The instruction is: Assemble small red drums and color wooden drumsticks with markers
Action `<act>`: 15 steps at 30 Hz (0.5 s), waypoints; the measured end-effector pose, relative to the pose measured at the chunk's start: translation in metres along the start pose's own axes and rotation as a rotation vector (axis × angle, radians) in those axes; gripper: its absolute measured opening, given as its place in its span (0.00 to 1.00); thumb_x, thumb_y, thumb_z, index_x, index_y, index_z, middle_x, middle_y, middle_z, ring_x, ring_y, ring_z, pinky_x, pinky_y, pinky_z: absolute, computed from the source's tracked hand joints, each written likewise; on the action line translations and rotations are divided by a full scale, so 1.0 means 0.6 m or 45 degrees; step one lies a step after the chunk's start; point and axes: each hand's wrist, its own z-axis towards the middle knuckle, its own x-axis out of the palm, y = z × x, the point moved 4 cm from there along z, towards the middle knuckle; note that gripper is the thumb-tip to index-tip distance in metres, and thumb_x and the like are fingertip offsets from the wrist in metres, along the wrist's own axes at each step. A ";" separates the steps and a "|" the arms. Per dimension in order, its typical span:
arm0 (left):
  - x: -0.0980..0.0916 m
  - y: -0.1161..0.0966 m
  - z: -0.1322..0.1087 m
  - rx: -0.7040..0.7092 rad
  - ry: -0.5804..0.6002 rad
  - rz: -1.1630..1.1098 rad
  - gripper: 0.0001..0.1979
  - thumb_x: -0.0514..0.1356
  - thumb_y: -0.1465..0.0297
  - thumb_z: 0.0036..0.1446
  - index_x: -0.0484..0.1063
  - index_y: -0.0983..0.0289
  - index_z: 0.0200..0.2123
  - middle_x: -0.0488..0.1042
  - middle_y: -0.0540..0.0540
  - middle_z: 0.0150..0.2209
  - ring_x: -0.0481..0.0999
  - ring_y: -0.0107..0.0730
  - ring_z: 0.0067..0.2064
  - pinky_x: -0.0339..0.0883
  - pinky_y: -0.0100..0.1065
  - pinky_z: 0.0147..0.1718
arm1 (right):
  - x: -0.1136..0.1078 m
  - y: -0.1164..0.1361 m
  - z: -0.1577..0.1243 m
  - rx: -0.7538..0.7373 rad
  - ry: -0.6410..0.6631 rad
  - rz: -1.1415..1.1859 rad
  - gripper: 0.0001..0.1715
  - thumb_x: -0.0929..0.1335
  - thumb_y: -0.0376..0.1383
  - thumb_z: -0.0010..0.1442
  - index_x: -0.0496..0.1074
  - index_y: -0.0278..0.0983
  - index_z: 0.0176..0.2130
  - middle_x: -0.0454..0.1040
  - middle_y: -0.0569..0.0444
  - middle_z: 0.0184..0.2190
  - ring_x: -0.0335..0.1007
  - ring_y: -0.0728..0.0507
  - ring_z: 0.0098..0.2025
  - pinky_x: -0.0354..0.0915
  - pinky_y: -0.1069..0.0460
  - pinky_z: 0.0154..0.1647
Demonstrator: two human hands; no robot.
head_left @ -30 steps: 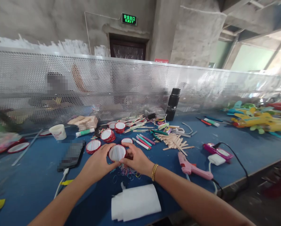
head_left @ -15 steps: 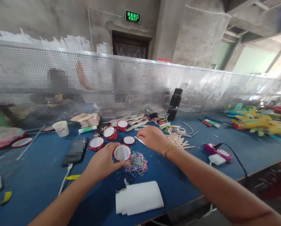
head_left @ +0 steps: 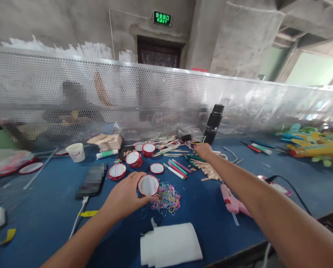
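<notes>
Moved: the right hand (head_left: 203,150) has left the lid (head_left: 148,185) and now stretches far back across the worktop (head_left: 43,216), close to the flask (head_left: 213,124). The left hand (head_left: 124,195) has stayed put.
Head view, left fingers: curled around the lid's near edge, gripping it. The lid sits low over the worktop, just beside the bands (head_left: 166,197).
Head view, right fingers: bent down into the clutter at the far end of the sticks (head_left: 209,169). I cannot tell whether they grip anything.
Done so far: a few similar lids (head_left: 117,171) lie behind the held one, some of them stacked.
Left, as I judge it: the held lid is not yet set with the others. Bands, sticks and pens (head_left: 177,167) lie loose.
Idle: the glue gun (head_left: 233,203) lies untouched.
Hard to see: the lid's underside, the right fingertips, and the people behind the mesh.
</notes>
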 end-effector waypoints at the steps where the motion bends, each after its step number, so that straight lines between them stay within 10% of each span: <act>1: -0.001 -0.001 0.000 -0.008 0.004 0.000 0.30 0.65 0.56 0.52 0.67 0.63 0.55 0.72 0.62 0.57 0.73 0.50 0.56 0.67 0.48 0.54 | 0.004 0.001 0.001 -0.008 -0.016 0.010 0.21 0.68 0.42 0.66 0.69 0.34 0.55 0.71 0.45 0.53 0.72 0.41 0.50 0.72 0.42 0.50; 10: 0.002 -0.017 -0.002 -0.001 0.047 -0.022 0.28 0.66 0.55 0.51 0.69 0.60 0.53 0.74 0.59 0.53 0.75 0.48 0.52 0.69 0.47 0.51 | -0.110 0.043 -0.007 -0.166 -0.310 0.444 0.17 0.68 0.40 0.63 0.75 0.29 0.44 0.78 0.37 0.44 0.73 0.33 0.52 0.65 0.39 0.55; 15: 0.009 -0.019 -0.005 -0.005 0.066 -0.018 0.29 0.67 0.58 0.50 0.68 0.61 0.54 0.73 0.59 0.54 0.75 0.48 0.52 0.68 0.47 0.53 | -0.210 0.128 -0.055 -0.525 -0.529 1.214 0.26 0.65 0.42 0.66 0.62 0.37 0.61 0.79 0.45 0.49 0.77 0.45 0.45 0.72 0.49 0.46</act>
